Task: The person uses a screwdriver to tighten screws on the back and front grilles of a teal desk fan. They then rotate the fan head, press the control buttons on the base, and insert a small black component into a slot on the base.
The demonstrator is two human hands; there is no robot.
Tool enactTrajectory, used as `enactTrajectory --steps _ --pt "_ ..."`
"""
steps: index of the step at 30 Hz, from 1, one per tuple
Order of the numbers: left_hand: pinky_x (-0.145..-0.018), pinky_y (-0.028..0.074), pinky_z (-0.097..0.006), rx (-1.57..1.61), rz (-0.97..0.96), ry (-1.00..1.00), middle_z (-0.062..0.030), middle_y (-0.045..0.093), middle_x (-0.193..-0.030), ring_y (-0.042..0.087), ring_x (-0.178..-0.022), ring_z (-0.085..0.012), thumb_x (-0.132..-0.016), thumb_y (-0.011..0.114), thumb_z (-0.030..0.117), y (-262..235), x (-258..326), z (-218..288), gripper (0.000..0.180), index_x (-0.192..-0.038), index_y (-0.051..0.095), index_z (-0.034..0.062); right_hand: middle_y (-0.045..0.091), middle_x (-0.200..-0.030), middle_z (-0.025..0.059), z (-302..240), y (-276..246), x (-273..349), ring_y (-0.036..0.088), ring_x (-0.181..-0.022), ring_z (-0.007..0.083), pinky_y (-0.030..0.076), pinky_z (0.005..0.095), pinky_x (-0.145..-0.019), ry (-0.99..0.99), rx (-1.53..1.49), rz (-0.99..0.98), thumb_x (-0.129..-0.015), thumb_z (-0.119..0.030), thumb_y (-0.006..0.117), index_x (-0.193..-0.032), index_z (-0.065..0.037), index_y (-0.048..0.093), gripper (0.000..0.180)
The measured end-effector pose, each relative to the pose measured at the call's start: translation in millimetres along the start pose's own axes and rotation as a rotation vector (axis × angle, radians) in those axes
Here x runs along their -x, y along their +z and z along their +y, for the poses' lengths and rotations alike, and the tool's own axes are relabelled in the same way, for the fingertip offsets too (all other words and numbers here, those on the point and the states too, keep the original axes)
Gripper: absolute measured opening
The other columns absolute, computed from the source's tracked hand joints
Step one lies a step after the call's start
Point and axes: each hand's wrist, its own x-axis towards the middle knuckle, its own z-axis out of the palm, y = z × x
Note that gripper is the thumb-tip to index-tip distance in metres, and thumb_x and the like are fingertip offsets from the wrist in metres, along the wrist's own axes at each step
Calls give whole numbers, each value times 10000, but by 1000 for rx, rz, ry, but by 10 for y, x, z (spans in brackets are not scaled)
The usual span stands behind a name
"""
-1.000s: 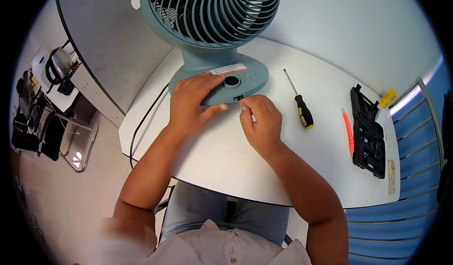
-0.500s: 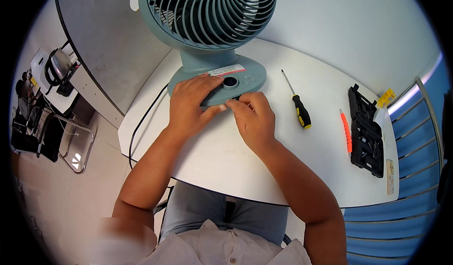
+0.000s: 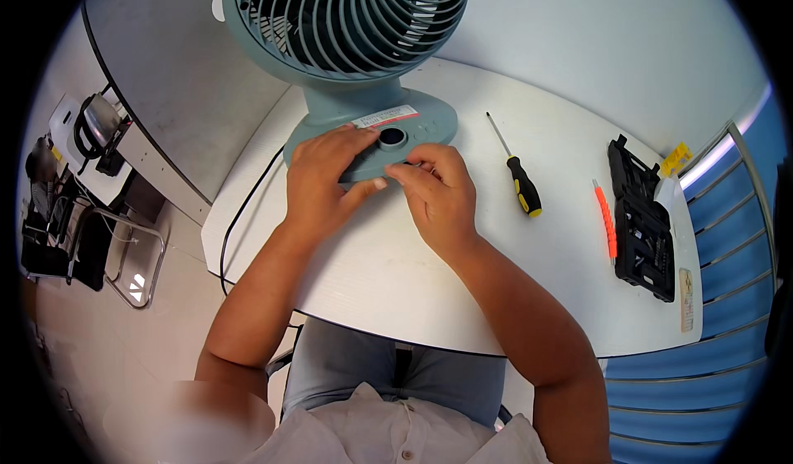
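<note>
A grey-green desk fan stands on the table, its round grille toward me and its oval base toward my hands. On the base are a dark round knob or display and a white-and-red label. My left hand grips the base's left front, fingers over the top and thumb by the front edge. At that front edge, right of the left thumb, my right hand pinches with thumb and forefinger. A small dark bit shows at its fingertips, too hidden to name.
Right of my hands lies a black-and-yellow screwdriver. Farther right are an orange flexible shaft, an open black bit case and a yellow piece. A black cord runs along the table's left, near a wall panel.
The fan and the tabletop things sit slightly farther left and higher in view. My right fingertips have shifted a little left along the base's front edge; my left hand keeps its hold.
</note>
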Motion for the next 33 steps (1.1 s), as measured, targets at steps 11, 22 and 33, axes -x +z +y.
enactTrajectory --steps 11,22,33 --pt "-900 410 -404 7 20 -7 -87 661 -1111 585 -1133 -301 -640 820 276 27 13 -15 572 -1155 635 111 540 -880 41 31 -56 -39 562 -809 245 491 355 -662 87 1 -18 -730 -3 697 -912 -86 650 205" --pt "-903 408 -399 -29 10 -2 -72 662 -1110 584 -1131 -294 -657 809 299 17 12 -22 582 -1179 624 124 540 -894 32 14 -84 -64 556 -799 232 493 344 -649 92 38 -10 -724 -3 695 -893 -84 657 191" --pt "-916 402 -396 -10 11 -11 -71 658 -1132 579 -1141 -283 -649 812 302 12 18 -30 594 -1185 626 125 553 -843 -2 39 -70 -48 547 -768 176 478 295 -608 -70 217 -14 -677 -20 713 -862 -99 696 201"
